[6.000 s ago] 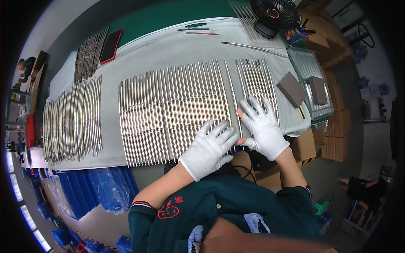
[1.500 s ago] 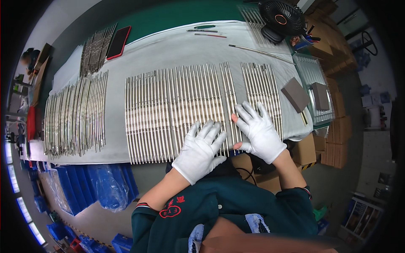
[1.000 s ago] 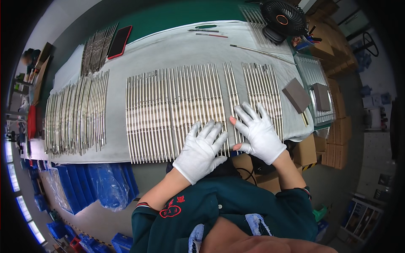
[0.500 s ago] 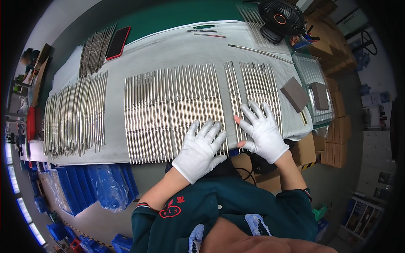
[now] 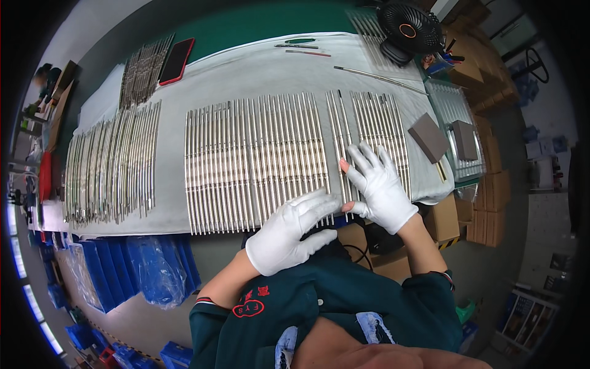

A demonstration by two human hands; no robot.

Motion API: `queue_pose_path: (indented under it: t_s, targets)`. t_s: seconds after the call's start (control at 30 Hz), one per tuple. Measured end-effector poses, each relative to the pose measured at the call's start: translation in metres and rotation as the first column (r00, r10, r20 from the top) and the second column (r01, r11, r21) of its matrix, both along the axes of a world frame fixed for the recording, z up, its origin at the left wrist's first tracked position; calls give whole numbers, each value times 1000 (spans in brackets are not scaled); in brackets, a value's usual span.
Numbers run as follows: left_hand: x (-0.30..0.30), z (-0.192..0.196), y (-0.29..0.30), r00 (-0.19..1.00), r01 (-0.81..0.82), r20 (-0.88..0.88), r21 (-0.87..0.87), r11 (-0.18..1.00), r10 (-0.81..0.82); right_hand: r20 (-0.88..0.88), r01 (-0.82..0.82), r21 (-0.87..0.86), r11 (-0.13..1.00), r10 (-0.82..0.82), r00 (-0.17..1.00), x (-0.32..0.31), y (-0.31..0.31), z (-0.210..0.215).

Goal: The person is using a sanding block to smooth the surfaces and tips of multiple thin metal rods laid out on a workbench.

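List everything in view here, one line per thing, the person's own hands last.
Rods: many, silver, in rows on the cloth; smaller groups at left and right.
Cloth: one, white, over the table.
Phone: one, red case, far left on rods.
Fan: one, black, far right corner.
Blocks: two, grey-brown, right end.
Bins: several, blue, below the table edge, left.
Cartons: several, brown, right.
Left hand: white glove, flat on rod ends.
Right hand: white glove, spread on the right rods.
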State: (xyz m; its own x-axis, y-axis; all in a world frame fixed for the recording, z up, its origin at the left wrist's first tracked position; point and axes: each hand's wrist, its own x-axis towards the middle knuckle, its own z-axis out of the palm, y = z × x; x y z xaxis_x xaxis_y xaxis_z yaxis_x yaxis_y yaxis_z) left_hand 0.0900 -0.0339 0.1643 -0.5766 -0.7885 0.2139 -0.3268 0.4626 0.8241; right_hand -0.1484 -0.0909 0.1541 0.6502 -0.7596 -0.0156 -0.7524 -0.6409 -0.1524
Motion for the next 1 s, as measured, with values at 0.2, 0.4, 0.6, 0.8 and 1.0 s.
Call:
queue_pose_path:
  t_s: [0.2,0.4,0.6,0.8,1.0]
  targets:
    - [-8,0,-3,966,-61,227,-249,967,119,-88,-38,-56,998,33,996,0,-6,0]
    - [-15,-4,-10,949,-22,300,-251,968,99,-45,3,-52,999,-5,999,0,-4,-2]
    - [-39,-21,-21,892,51,439,-324,945,103,-28,20,-45,999,-21,999,-10,-5,-1]
    - [-41,-20,-25,865,84,494,-314,946,87,-58,32,-43,999,-34,998,-13,-5,4]
    - [-41,-22,-24,858,85,506,-317,944,93,-43,-10,-82,997,6,999,-4,-7,3]
